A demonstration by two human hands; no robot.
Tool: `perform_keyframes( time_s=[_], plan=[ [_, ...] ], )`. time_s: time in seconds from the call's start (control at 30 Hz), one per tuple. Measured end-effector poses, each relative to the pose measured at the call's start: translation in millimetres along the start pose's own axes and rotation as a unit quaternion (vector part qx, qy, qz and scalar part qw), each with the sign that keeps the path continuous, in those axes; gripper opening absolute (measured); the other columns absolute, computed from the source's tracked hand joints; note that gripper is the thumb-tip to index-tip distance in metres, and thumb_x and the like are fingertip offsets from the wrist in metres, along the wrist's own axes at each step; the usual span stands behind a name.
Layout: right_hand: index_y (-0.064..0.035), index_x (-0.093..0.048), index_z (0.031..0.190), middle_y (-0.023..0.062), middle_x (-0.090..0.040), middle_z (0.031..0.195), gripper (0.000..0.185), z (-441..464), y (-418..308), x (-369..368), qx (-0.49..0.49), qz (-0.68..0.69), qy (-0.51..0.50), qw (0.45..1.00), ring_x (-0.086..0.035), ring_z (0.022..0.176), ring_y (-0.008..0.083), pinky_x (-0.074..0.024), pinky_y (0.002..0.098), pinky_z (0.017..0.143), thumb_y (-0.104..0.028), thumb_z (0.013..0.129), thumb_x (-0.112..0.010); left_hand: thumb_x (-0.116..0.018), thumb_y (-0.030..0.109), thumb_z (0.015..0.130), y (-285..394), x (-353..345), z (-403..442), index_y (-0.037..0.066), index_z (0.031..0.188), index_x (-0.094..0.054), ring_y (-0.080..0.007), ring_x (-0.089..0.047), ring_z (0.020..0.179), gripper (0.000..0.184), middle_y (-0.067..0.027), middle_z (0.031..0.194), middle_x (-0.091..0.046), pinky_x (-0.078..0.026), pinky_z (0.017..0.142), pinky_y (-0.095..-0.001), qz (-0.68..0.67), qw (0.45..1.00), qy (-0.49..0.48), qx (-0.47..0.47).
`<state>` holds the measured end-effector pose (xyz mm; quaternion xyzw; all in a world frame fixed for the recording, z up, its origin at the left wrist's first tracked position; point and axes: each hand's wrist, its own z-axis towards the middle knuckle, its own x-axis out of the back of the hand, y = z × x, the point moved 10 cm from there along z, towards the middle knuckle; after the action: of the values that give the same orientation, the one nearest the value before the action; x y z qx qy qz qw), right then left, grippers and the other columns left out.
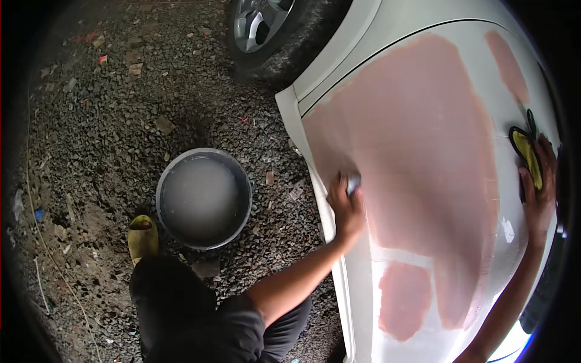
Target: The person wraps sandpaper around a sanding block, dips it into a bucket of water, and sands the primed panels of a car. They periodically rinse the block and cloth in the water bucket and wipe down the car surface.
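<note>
My left hand (347,209) is closed around a small grey block (353,183), pressed to the pinkish patch (423,139) on a white car panel (357,290). Out to the right, my right hand (540,187) rests on the panel's far side. Its fingers and thumb hold a yellow oval piece with a dark rim (528,158). A smaller pink patch (405,300) lies below the large one, and a narrow pink strip (507,66) is at the upper right. The panel looks wet in places.
A round grey tub (249,209) of cloudy liquid stands on the gravel (103,151) at the left. Beside it is a foot in a yellow shoe (143,241). A car wheel (257,27) is at the top. A thin cord (53,257) runs along the far left ground.
</note>
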<state>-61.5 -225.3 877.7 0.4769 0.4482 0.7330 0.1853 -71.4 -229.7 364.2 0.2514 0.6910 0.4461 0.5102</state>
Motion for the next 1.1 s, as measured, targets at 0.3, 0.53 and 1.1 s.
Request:
perform_keyframes(
  time_s=[0.3, 0.53, 1.1],
  plan=[
    [-0.0144, -0.048, 0.151, 0.0083, -0.045, 0.158, 0.051, -5, 12, -7, -0.042, 0.022, -0.012, 0.999, -0.04, 0.148, 0.0293, -0.0343, 0.0426, 0.122, -0.016, 0.102, -0.06, -0.056, 0.032, 0.104, -33, 21, 102, -0.005, 0.137, -0.048, -0.0407, -0.058, 0.112, 0.051, -0.0282, 0.13, -0.056, -0.045, 0.101, -0.0488, -0.052, 0.992, 0.057, 0.104],
    [-0.0151, -0.048, 0.152, 0.0079, -0.045, 0.159, 0.05, -10, 20, -11, -0.023, 0.015, -0.007, 1.0, -0.039, 0.149, 0.0285, -0.0335, 0.0426, 0.122, -0.014, 0.102, -0.059, -0.055, 0.03, 0.105, -44, 32, 108, -0.003, 0.138, -0.046, -0.0398, -0.05, 0.123, 0.047, -0.0266, 0.133, -0.053, -0.037, 0.107, -0.0494, 0.002, 0.991, 0.087, 0.1],
    [-0.0153, -0.045, 0.153, 0.0066, -0.04, 0.162, 0.05, -11, 26, -16, -0.046, 0.006, -0.02, 0.999, -0.037, 0.15, 0.0279, -0.0316, 0.0429, 0.123, -0.021, 0.105, -0.056, -0.059, 0.018, 0.102, -76, 27, 45, -0.006, 0.13, -0.05, -0.0315, -0.056, 0.11, 0.038, -0.0228, 0.119, -0.057, -0.042, 0.095, -0.0491, -0.094, 0.985, 0.031, 0.144]
  ],
)
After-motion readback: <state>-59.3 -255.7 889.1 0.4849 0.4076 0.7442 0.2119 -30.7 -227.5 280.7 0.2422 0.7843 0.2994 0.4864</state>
